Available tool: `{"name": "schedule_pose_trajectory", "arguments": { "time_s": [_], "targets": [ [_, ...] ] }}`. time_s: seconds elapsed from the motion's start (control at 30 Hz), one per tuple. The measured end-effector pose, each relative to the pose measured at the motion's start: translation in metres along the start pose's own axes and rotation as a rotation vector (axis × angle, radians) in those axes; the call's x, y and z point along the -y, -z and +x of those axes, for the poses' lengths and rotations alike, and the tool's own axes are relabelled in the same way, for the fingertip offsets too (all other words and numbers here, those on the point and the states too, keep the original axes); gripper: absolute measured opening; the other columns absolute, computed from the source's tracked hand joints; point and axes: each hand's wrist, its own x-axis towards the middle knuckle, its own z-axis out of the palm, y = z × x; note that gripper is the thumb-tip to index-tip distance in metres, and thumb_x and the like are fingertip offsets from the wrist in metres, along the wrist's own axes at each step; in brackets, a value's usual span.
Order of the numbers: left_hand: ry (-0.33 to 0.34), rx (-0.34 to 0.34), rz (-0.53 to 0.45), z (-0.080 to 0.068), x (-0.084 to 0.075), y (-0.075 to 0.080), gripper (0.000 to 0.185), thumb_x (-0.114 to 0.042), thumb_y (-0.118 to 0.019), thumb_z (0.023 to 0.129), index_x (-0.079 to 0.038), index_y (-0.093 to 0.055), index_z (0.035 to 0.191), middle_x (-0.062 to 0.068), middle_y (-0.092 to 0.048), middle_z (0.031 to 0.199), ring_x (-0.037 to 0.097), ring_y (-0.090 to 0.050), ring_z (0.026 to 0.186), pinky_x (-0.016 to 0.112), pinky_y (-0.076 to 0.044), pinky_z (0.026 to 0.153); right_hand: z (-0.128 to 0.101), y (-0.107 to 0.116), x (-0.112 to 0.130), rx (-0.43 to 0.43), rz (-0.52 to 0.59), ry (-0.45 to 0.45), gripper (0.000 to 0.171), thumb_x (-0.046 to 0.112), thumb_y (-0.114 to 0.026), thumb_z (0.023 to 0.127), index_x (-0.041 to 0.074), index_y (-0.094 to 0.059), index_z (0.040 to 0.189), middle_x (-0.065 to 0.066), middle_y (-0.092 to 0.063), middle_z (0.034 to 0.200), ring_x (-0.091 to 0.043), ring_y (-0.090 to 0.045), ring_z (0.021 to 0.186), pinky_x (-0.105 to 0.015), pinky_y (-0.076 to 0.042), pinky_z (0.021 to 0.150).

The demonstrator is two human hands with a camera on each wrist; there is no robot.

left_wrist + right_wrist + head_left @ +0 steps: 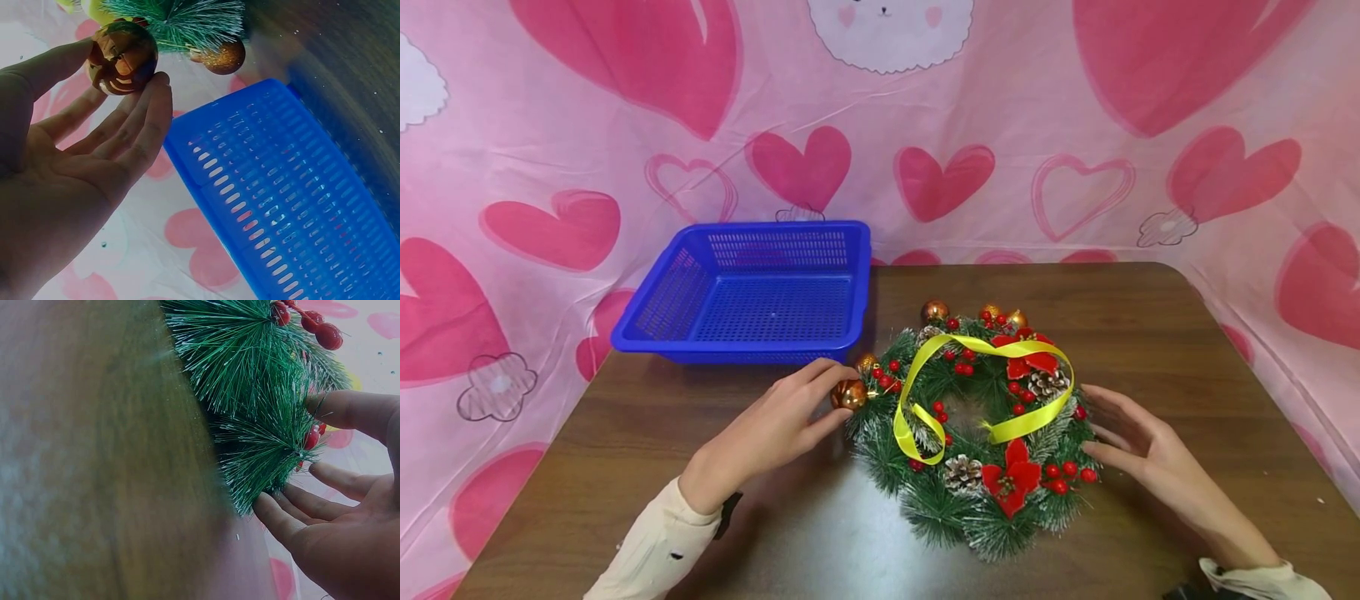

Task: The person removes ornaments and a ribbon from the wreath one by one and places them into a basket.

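Note:
A green wreath (925, 508) lies on the table, trimmed with red berries, red fabric flowers (1012, 478), pinecones and gold baubles. A loose yellow ribbon (985, 343) curls across its top. At the wreath's left edge, my left hand (775, 417) pinches a shiny copper-coloured bauble (124, 57) between thumb and fingers. A glittery gold bauble (224, 56) sits just beyond it in the left wrist view. My right hand (1142, 454) is at the wreath's right side, thumb and fingers spread apart. Its fingertips (265, 503) rest at the needles of the outer edge.
A blue plastic basket (745, 346) with slotted walls stands at the back left of the brown wooden table (1142, 333), close to the left hand. Behind hangs a pink cloth (1015, 108) printed with hearts.

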Motion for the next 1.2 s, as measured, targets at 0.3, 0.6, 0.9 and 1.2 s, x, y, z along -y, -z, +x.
{"name": "schedule_pose_trajectory", "arguments": {
  "time_s": [0.3,0.6,0.9,1.2],
  "targets": [
    [-0.003,-0.014,0.001,0.000,-0.003,0.005,0.034,-0.020,-0.072,0.093,-0.010,-0.062,0.125,-0.002,-0.060,0.113,0.007,-0.059,0.091,0.029,-0.056,0.078,0.000,0.000,0.000,-0.005,0.013,0.018,0.066,-0.014,-0.064,0.088,-0.005,-0.036,0.148,-0.003,-0.050,0.144,-0.002,-0.052,0.126,-0.016,-0.046,0.096],
    [-0.006,-0.056,0.019,0.000,-0.003,0.014,0.036,-0.019,-0.074,0.092,-0.009,-0.061,0.124,0.000,-0.060,0.117,0.010,-0.061,0.097,0.032,-0.056,0.082,-0.001,0.000,0.000,-0.002,0.000,0.002,0.067,-0.013,-0.064,0.089,-0.004,-0.035,0.149,0.000,-0.050,0.145,-0.001,-0.051,0.126,-0.016,-0.047,0.095],
    [-0.029,-0.150,0.008,-0.002,0.001,0.030,0.041,-0.015,-0.076,0.089,-0.007,-0.060,0.127,0.004,-0.060,0.121,0.015,-0.061,0.106,0.037,-0.054,0.090,-0.001,0.001,-0.001,0.000,0.007,0.001,0.065,-0.013,-0.063,0.090,-0.005,-0.036,0.148,0.004,-0.051,0.143,-0.001,-0.052,0.125,-0.017,-0.049,0.094],
    [-0.031,-0.279,-0.037,-0.005,0.007,0.045,0.044,-0.009,-0.077,0.087,-0.004,-0.061,0.128,0.005,-0.061,0.123,0.015,-0.060,0.107,0.032,-0.055,0.084,-0.001,0.001,-0.001,0.000,0.003,-0.007,0.063,-0.012,-0.063,0.090,-0.004,-0.037,0.148,0.003,-0.050,0.143,0.000,-0.051,0.126,-0.016,-0.048,0.094]
  ]
}}
